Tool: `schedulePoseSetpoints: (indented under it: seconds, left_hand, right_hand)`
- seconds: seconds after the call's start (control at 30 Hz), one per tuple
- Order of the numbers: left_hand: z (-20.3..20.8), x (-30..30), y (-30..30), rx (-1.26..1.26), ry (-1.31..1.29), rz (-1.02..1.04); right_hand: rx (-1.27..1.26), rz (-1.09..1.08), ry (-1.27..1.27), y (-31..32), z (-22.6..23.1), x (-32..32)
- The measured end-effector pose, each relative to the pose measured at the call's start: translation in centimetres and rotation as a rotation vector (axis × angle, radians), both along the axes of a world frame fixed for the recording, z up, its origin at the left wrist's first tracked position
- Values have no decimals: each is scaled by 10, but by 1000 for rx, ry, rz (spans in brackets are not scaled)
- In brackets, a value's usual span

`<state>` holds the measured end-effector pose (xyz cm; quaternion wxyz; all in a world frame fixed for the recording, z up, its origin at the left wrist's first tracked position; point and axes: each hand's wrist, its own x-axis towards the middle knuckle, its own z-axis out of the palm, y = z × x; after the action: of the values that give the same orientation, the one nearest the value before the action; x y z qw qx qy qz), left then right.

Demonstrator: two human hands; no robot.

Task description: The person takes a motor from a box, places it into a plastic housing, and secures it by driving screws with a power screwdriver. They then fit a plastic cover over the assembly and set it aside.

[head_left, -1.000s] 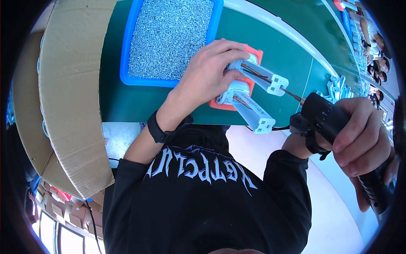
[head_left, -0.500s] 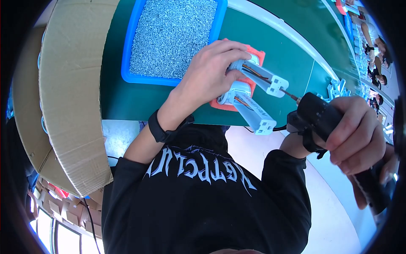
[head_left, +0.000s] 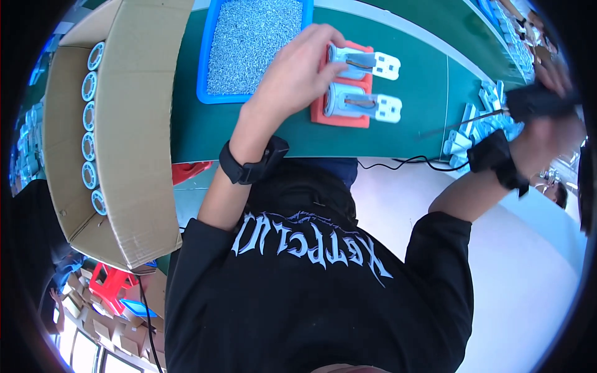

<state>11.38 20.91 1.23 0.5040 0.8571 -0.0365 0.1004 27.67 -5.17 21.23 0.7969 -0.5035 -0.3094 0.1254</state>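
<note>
Left hand (head_left: 298, 74) fingers spread, pressing on two white parts (head_left: 364, 84) seated in orange jig (head_left: 339, 115) on green table (head_left: 423, 81). Right hand (head_left: 547, 118) clenched round black screwdriver (head_left: 535, 102), bit clear of parts. Blue screw tray (head_left: 214, 87) just left of jig; cardboard box (head_left: 134, 130) farther left.

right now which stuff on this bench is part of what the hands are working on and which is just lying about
In use:
- left hand on two white parts in an orange holder
- right hand gripping a black power screwdriver
- blue tray of screws

Lying about:
- cardboard box of blue-rimmed rolls
- pile of white parts
</note>
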Motion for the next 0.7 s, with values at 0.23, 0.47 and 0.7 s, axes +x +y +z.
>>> schedulePoseSetpoints:
  seconds: [0.23,0.47,0.7]
  left_hand:
    - [17,-1,-22,124,-323,-180]
    - [-11,-16,-23,321,-325,-60]
    - [-6,-11,-19,235,-200,24]
  right_hand:
    - [-777,-97,132,2,-120,26]
    - [-1177,-238,72,51,-239,-42]
    - [-1267,-110,-486,50,-191,-70]
